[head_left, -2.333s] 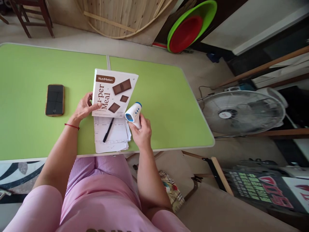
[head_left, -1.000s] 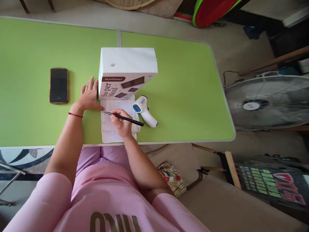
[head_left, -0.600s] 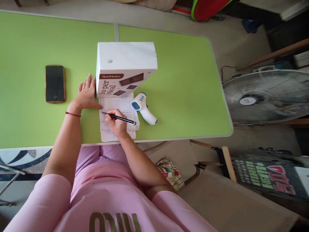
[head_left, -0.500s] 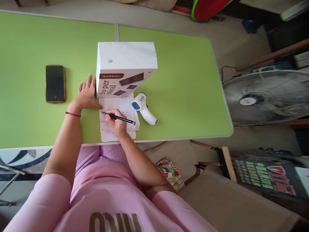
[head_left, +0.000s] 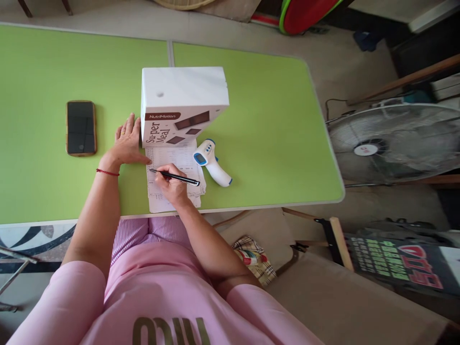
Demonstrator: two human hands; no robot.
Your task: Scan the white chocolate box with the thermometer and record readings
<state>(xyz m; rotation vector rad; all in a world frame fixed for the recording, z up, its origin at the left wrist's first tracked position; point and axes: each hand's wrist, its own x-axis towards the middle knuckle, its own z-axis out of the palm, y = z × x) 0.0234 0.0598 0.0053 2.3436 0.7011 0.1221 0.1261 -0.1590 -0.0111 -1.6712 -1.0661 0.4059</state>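
Note:
My right hand (head_left: 172, 186) is closed around a black pen (head_left: 179, 178), its tip at the left part of a sheet of paper (head_left: 176, 156) covered in small print and handwriting. Several sheets lie stacked there, partly under my right hand. My left hand (head_left: 127, 145) rests open on the table, fingers stretched along the left side of a white box (head_left: 185, 86) marked "NutriMotion", thumb at the paper's left edge. The box stands upright at the back of the papers. A white and blue infrared thermometer (head_left: 212, 163) lies just right of the sheets.
A smartphone (head_left: 81, 128) in a brown case lies on the green table (head_left: 266, 129), left of my left hand. Beyond the table's right edge stands a large fan (head_left: 391, 143). A chair with a checked cloth (head_left: 258, 268) is below right, beside a dark printed bag (head_left: 398, 261).
The view has shifted slightly, so the table and its things appear a little lower and further left. Both hands keep nearly the same pose on the papers and table.

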